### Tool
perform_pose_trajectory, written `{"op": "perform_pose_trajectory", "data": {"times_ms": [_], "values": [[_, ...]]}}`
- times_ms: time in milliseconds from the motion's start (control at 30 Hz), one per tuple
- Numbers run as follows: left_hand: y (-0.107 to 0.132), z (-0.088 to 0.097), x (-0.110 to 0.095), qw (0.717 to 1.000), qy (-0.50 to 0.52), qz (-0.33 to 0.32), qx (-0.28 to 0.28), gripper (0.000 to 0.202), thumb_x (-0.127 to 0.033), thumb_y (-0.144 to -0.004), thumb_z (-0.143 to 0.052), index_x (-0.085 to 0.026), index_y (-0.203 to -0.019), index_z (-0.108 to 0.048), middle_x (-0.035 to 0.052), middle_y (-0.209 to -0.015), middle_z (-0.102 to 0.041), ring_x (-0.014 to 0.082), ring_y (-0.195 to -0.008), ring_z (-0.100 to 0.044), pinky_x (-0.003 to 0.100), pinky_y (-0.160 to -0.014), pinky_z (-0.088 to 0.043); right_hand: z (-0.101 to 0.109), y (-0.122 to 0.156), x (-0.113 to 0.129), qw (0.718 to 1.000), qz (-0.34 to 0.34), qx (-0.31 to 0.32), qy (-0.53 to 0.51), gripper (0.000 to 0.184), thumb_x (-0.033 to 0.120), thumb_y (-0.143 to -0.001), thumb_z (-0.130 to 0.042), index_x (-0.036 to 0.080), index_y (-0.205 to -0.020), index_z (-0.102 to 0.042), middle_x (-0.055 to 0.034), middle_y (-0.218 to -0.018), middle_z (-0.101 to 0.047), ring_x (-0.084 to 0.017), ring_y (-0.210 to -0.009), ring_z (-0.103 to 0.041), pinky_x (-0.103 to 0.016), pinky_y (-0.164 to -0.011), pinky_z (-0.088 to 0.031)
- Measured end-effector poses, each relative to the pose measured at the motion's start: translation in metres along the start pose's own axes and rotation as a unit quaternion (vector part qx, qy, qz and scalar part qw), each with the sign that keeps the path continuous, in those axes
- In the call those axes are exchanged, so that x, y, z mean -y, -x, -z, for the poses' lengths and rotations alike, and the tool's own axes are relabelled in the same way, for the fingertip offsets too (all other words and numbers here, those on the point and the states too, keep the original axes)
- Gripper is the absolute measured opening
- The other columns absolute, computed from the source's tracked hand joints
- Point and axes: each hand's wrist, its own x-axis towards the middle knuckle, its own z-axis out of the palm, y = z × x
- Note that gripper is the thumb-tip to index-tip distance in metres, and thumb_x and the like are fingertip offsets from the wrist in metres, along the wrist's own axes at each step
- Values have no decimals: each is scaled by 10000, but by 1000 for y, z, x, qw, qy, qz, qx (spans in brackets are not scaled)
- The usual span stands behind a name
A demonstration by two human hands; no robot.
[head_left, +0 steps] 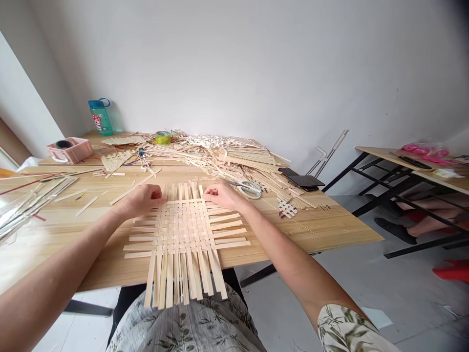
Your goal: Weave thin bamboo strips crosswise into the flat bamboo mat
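Note:
A square mat woven from pale bamboo strips (pixel 185 230) lies on the wooden table (pixel 91 254), with loose strip ends sticking out on all sides and hanging over the near edge. My left hand (pixel 141 199) rests at the mat's far left corner, fingers curled and pinched on the strip ends there. My right hand (pixel 222 194) sits at the far right corner, fingers bent and pressed on the weave's top edge.
A heap of loose bamboo strips (pixel 227 156) covers the table's far half. Scissors (pixel 249 188) lie right of my right hand. Also there: a teal bottle (pixel 100 117), pink tray (pixel 69 149), tape roll (pixel 163 138), phones (pixel 302 180). A second table (pixel 421 166) stands right.

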Motion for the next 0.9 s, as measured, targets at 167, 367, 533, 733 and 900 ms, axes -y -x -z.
{"op": "perform_pose_trajectory", "data": {"times_ms": [167,367,533,733,900], "values": [[2,3,2,999,35,16,18,361,-545,-666,-647,-196,-697,-561,-1,-634,-567,150,-586,-479,263,-541,-347,7,1,3,996,-24,40,-77,289,446,-786,-677,158,-772,-668,-4,-706,-650,-136,-659,-553,-254,-636,-379],[5,8,0,991,109,39,65,427,-533,-639,-720,-194,-858,-581,-3,-681,-612,138,-574,-480,255,-538,-336,18,8,12,974,-49,111,-192,345,478,-759,-755,154,-839,-669,18,-732,-625,-107,-668,-528,-224,-619,-370],[7,17,1,971,212,68,85,508,-485,-589,-807,-197,-908,-537,-22,-689,-598,137,-601,-499,249,-564,-321,21,10,9,940,-86,150,-294,341,493,-770,-761,179,-866,-669,1,-816,-654,-122,-719,-593,-231,-652,-456],[12,25,-7,956,265,84,93,707,-490,-591,-823,-161,-1155,-550,-1,-741,-641,178,-699,-565,276,-646,-364,11,-1,-7,899,-146,145,-387,306,411,-728,-812,207,-909,-672,10,-842,-681,-125,-764,-647,-256,-733,-550],[13,25,-12,955,258,74,128,588,-502,-583,-807,-172,-1042,-643,-8,-750,-634,188,-752,-566,288,-719,-392,5,-10,-8,875,-176,134,-431,367,262,-740,-809,215,-1069,-654,32,-838,-684,-72,-650,-620,-182,-602,-527]]}}
